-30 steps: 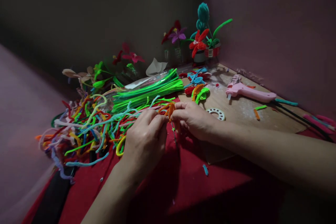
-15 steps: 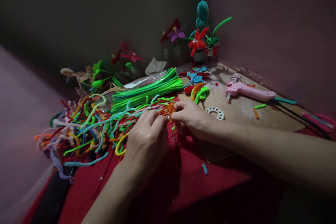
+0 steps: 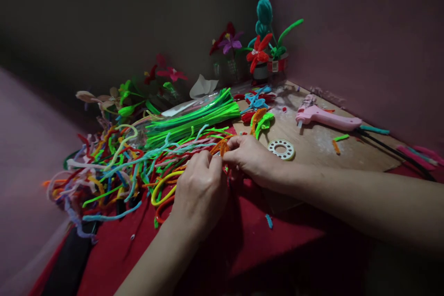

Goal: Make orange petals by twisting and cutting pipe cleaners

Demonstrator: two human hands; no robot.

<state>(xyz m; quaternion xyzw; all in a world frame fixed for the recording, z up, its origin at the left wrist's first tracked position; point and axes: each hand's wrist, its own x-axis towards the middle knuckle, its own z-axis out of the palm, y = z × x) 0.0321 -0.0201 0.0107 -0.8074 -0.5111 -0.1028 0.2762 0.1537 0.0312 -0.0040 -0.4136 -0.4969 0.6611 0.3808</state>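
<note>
On the red-covered table (image 3: 111, 259), flowers (image 3: 258, 54) at the back look finished; the orange fuzzy piece (image 3: 224, 144), seemingly only part-shaped, is in front of the green bundle (image 3: 194, 122), pinched by the right hand (image 3: 255, 158), while the left hand (image 3: 203, 189) curls beside it, its hold hidden from view

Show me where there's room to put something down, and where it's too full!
The red surface is bare between the left hand and the small blue scrap. There's bare brown board between the white ring and the orange scrap, though it looks dusty. It's crowded on the left with tangled fuzzy sticks, and along the back with fuzzy flowers.
</note>
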